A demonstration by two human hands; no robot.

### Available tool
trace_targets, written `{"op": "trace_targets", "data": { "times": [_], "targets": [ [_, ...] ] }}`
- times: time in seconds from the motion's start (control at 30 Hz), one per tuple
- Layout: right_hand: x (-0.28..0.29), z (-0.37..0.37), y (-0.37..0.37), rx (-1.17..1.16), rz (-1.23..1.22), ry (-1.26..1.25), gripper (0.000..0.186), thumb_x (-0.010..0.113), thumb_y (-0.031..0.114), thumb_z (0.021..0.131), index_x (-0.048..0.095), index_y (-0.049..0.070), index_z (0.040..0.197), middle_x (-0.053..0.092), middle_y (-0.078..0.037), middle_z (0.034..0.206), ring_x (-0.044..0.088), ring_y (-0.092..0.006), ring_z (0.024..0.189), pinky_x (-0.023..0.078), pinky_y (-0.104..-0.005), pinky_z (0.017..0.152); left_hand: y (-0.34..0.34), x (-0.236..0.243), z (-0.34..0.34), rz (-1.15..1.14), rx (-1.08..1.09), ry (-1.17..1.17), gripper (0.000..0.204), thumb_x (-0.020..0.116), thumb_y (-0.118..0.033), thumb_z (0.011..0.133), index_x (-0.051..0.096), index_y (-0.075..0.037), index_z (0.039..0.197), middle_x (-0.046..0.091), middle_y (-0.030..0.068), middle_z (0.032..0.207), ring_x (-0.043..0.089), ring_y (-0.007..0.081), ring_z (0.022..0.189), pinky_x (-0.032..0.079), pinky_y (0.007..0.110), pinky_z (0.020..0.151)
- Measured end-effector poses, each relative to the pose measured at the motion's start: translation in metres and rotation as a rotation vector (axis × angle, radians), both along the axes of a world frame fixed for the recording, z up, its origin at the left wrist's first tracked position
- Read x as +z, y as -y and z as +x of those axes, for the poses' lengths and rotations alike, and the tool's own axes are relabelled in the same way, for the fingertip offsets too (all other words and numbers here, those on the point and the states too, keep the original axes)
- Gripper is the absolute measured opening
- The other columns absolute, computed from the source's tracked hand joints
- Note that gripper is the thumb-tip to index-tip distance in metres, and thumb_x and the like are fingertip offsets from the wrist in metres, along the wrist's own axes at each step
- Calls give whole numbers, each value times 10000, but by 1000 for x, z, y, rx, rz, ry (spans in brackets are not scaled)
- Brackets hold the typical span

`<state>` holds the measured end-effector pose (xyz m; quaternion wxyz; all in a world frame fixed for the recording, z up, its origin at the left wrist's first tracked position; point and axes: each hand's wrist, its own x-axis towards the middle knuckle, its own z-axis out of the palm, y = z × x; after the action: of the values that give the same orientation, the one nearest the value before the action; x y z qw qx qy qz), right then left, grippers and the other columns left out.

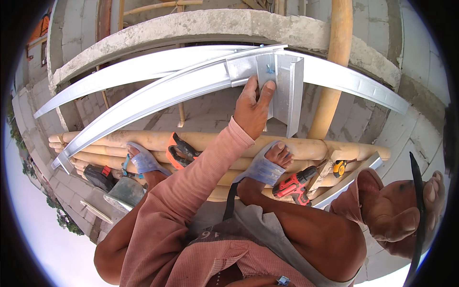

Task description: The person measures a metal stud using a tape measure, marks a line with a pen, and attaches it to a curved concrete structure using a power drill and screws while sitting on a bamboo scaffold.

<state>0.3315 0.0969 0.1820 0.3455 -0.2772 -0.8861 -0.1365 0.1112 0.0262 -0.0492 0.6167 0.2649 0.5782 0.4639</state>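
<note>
My left hand (pixel 252 107) reaches out on a pink-sleeved arm and grips a short galvanised steel channel piece (pixel 287 91), thumb pressed on its face. That piece stands upright against the joint where two long steel profiles (pixel 158 91) meet. A small blue-tipped screw sits just above my thumb. My right hand (pixel 406 215) is very close to the camera at the right edge, fingers curled around a thin dark curved strip (pixel 417 201); what that strip belongs to is unclear.
My sandalled feet (pixel 267 165) rest on a platform of bamboo poles (pixel 210 141). On it lie a red cordless drill (pixel 294 186), an orange tool (pixel 179 150), a yellow tape measure (pixel 339 167) and a black drill (pixel 100 177). An upright bamboo pole (pixel 334 71) and concrete beam (pixel 215 24) stand behind.
</note>
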Motion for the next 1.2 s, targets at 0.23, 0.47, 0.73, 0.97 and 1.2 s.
{"op": "trace_targets", "data": {
  "times": [0.23, 0.47, 0.73, 0.97, 1.2],
  "targets": [
    [-88, -59, 42, -414, -1080, -318, 107, 514, -44, 824, 568, 17, 893, 564, -120, 948, 546, -200, 838, 476, -383, 770, 2, 9, 4, 16, -53, -114, 346, 595, -262, 1069, 542, 25, 1255, 664, 115, 1006, 597, 152, 906, 505, 305, 827],
    [-143, -69, 33, -434, -618, 366, 434, 799, 164, 748, 727, 208, 1174, 587, -20, 1176, 518, -231, 957, 381, -377, 825, 12, 23, 14, 31, -141, -182, 400, 628, -151, 1020, 494, -11, 1370, 711, 202, 1123, 720, 332, 967, 554, 397, 842],
    [-161, -55, 35, -468, -549, 457, 476, 817, 203, 726, 749, 306, 1186, 586, 133, 1400, 506, -192, 994, 346, -392, 883, 18, 33, 22, -52, -224, -176, 423, 635, -69, 989, 493, -16, 1385, 686, 87, 979, 610, 107, 799, 515, 299, 721],
    [-154, -62, 35, -454, -635, 381, 491, 803, 183, 694, 758, 304, 1168, 633, 161, 1339, 501, -175, 939, 338, -376, 877, 21, 40, 19, -94, -287, -140, 501, 646, -76, 974, 445, -7, 1427, 706, 245, 1120, 725, 393, 957, 565, 411, 832],
    [-152, -67, 32, -471, -664, 251, 520, 783, 126, 662, 761, 262, 1164, 649, 156, 1288, 499, -172, 943, 329, -367, 874, 25, 25, 20, 82, -226, -241, 416, 634, -93, 1018, 521, -7, 1408, 670, 135, 1178, 634, 136, 941, 521, 285, 818]
  ]
}}
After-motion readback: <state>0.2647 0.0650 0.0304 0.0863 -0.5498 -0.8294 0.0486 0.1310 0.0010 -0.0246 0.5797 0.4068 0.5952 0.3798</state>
